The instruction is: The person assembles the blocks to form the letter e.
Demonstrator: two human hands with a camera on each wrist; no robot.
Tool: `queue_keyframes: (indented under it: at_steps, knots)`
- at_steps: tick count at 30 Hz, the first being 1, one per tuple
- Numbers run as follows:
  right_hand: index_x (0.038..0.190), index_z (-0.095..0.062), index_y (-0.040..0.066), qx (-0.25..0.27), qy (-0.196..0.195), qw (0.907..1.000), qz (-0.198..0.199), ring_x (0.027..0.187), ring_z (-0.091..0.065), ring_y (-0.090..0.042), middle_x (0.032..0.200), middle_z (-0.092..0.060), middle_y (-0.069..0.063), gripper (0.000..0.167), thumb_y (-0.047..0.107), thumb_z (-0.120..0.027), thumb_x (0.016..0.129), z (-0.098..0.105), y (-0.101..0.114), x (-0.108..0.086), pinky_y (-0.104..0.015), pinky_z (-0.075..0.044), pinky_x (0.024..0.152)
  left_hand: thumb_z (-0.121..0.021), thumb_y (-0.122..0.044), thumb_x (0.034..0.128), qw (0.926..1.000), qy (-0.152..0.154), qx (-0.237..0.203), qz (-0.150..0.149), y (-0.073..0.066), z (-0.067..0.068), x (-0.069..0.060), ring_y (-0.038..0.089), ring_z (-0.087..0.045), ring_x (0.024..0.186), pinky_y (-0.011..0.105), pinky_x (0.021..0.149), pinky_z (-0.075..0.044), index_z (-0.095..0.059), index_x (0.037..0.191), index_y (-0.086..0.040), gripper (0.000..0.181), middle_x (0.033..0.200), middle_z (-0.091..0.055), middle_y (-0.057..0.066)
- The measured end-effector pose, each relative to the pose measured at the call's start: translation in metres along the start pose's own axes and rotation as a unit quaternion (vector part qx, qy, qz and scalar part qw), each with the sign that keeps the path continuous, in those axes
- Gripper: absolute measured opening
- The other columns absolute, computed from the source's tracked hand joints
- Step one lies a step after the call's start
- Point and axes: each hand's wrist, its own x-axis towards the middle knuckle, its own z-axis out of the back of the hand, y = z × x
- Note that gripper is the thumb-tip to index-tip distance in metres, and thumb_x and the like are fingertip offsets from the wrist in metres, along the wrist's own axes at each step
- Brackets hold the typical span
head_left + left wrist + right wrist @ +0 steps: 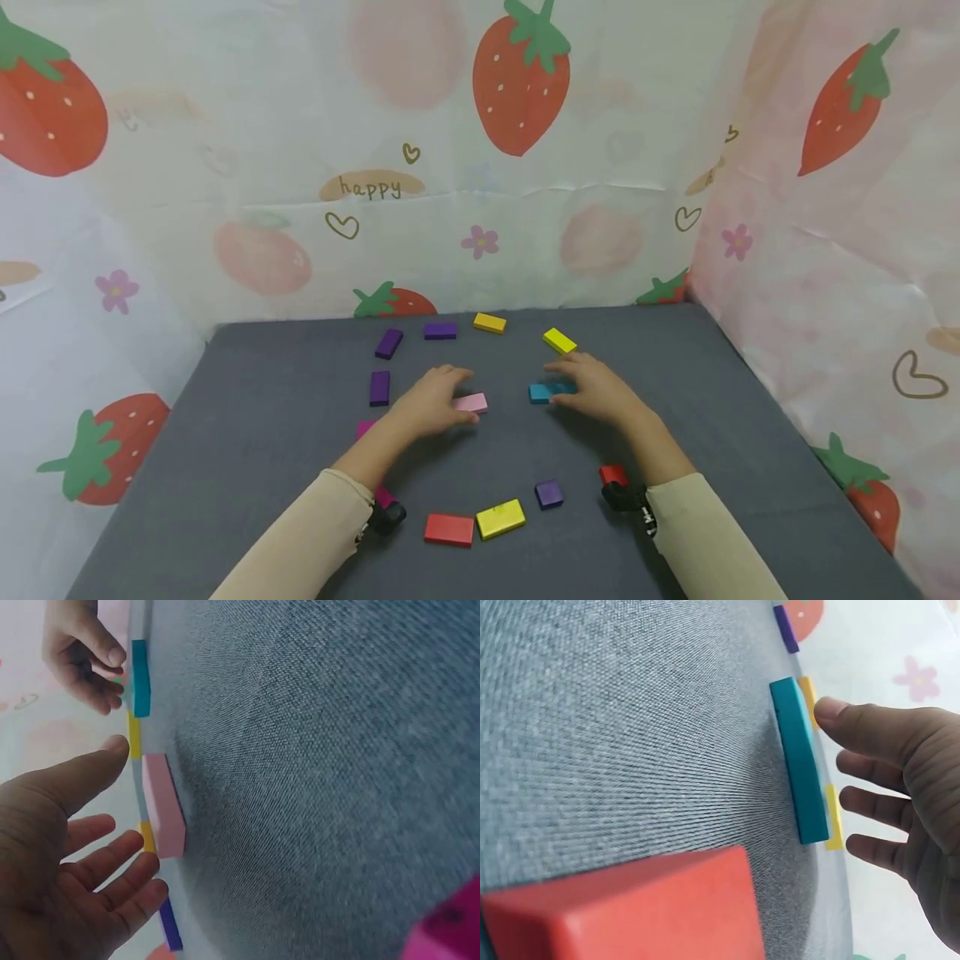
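Note:
A pink block (471, 403) lies on the grey cloth, beside my left hand (431, 404). That hand has its thumb and fingers spread around the block, and in the left wrist view a gap shows between the thumb and the fingers (124, 877). To the right, my right hand (596, 390) hovers over a blue block (540, 393), partly covering it in the head view. Its fingers are spread too, and the right wrist view shows the blue block (799, 761) lying on the cloth with no fingers curled round it.
Purple blocks (380, 388), an orange block (490, 323) and a yellow block (559, 341) lie farther back. Nearer are a red block (448, 530), another yellow block (501, 519), a small purple block (549, 494) and a red block (613, 475) by the right wrist. Magenta blocks (365, 428) are partly hidden by the left arm.

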Motion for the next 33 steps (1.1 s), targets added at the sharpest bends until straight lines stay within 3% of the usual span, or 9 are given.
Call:
queue_keyframes:
  at_steps: [11,18,33]
  knots:
    - [0.139,-0.064,0.011,-0.003,0.023,0.9997,-0.001,0.135,-0.050,-0.038,0.145,-0.056,-0.015,0.051,0.027,-0.078,0.092,-0.002,-0.001,0.009,-0.057,-0.043,0.110,-0.089,-0.024,0.0810,0.9991,-0.002,-0.042,-0.005,0.007,-0.007,0.011,0.027,-0.061,0.118,0.045,0.107,-0.047,-0.066,0.131,-0.003,0.059,0.126,-0.067,0.012]
    - [0.137,-0.066,0.013,0.011,0.037,0.9992,-0.003,0.132,-0.052,-0.036,0.141,-0.059,-0.014,0.048,0.025,-0.078,0.093,-0.005,-0.003,0.012,-0.056,-0.044,0.108,-0.089,-0.019,0.0804,0.9977,0.000,-0.068,0.000,0.009,-0.012,0.015,0.020,-0.061,0.096,0.041,0.092,-0.052,-0.072,0.116,-0.005,0.042,0.107,-0.068,0.008]
    - [0.131,-0.070,0.014,0.022,0.035,0.9991,-0.001,0.123,-0.056,-0.031,0.131,-0.063,-0.009,0.037,0.018,-0.075,0.094,-0.012,-0.006,0.012,-0.052,-0.046,0.105,-0.086,-0.012,0.0820,0.9978,0.004,-0.066,0.003,0.008,-0.010,0.022,0.015,-0.058,0.087,0.035,0.084,-0.052,-0.076,0.103,-0.009,0.024,0.095,-0.067,0.003]
